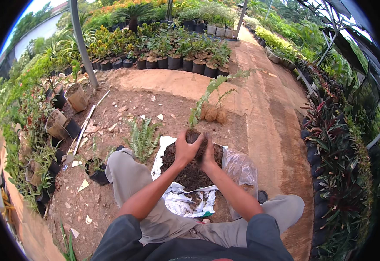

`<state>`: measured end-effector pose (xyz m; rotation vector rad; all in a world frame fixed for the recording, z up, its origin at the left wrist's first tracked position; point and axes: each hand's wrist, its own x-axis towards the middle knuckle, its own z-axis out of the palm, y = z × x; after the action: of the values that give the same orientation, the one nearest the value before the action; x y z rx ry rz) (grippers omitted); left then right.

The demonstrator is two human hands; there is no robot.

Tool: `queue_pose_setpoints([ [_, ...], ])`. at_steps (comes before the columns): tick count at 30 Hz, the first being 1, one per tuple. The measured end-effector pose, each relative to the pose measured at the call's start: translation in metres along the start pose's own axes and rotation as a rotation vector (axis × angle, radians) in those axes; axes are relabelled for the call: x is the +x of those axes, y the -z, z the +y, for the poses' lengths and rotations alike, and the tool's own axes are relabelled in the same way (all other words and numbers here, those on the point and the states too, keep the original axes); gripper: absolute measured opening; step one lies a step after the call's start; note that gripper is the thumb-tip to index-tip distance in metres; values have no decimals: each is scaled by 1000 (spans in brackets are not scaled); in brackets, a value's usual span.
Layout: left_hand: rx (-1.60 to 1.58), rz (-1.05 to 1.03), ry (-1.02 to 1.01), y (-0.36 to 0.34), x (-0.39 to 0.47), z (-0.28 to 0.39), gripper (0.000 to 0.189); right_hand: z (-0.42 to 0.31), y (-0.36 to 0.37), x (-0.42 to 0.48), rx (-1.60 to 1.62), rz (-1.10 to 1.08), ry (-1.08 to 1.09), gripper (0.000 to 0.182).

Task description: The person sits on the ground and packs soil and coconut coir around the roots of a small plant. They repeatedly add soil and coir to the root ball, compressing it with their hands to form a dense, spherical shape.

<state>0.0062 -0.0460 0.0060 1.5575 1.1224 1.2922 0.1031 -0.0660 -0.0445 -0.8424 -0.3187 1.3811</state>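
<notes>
Both my hands cup the dark root ball (193, 135) of a leafy fern-like plant (205, 95), whose fronds lean up and to the right. My left hand (186, 150) presses the root ball from the left, and my right hand (208, 151) holds its right side. Directly below lies an opened white sack (157, 164) filled with dark, fibrous potting soil (190, 179). A clear plastic bag (240, 166) with something brown inside rests against the sack's right side. Just beyond my hands, several brown fibre-wrapped root balls (213, 113) sit together on the ground.
A green fern (141, 138) stands left of the sack, near a black grow bag with a plant (98, 173). Broken tile pieces (83, 185) litter the soil. Rows of potted plants (173, 62) line the far side and both edges. A metal post (81, 45) rises at left.
</notes>
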Motion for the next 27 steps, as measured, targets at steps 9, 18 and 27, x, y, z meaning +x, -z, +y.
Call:
queue_pose_setpoints([
  [9, 37, -20, 73, 10, -4, -4, 40, 33, -1, -3, -45, 89, 163, 54],
  [18, 304, -234, 59, 16, 7, -21, 55, 51, 18, 20, -56, 187, 181, 52],
  [27, 527, -349, 110, 19, 10, -31, 64, 38, 12, 9, -259, 209, 48, 48],
])
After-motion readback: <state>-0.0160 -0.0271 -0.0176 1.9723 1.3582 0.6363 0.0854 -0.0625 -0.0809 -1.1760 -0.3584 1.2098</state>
